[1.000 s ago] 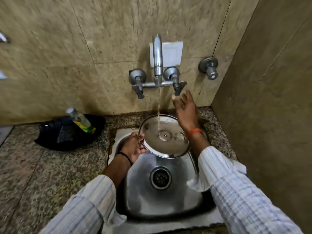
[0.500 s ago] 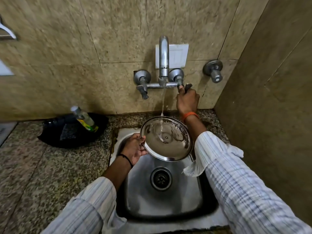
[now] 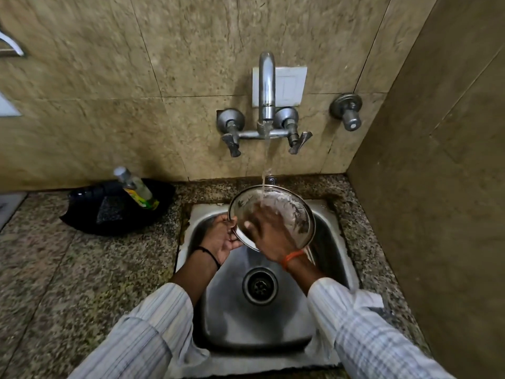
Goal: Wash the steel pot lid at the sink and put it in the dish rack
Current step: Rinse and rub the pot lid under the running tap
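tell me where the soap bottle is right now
In the head view the soap bottle leans in a black tray on the granite counter, left of the sink, against the tiled wall.

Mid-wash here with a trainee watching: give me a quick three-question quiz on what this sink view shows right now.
1. True or false: water from the tap is falling onto the pot lid.
2. Which hand grips the lid's rim? A) left hand B) right hand C) neither
3. Fill in: the clear bottle leans in a black ____ on the counter, left of the sink.

Key: 1 true; 2 A, while the right hand lies open on the lid's face; 3 tray.
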